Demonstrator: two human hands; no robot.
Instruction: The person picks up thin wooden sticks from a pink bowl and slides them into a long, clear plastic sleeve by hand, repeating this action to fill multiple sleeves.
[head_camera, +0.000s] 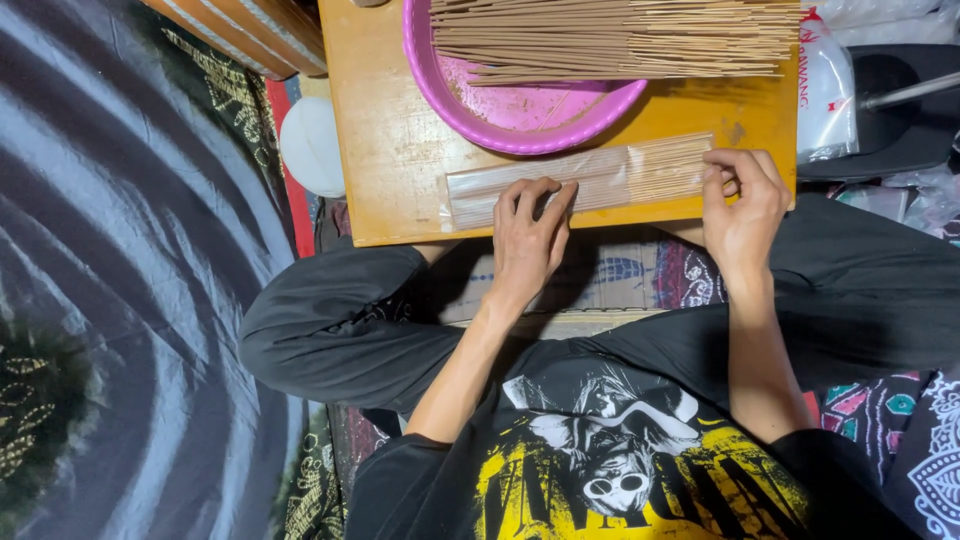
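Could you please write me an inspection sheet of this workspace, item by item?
Surface: small orange wooden table, worn, over the person's crossed legs.
Job's things: long clear plastic sleeve lying flat, thin tan sticks filling its right end.
Clutter: round pink plastic basin with a loose bundle of tan sticks across it; clear printed plastic bag; white round object beside the table.
Grips: left hand pressing the sleeve flat; right hand pinching its stick-filled end.
Cables: nothing seen.
Surroundings: dark patterned cloth on the floor.
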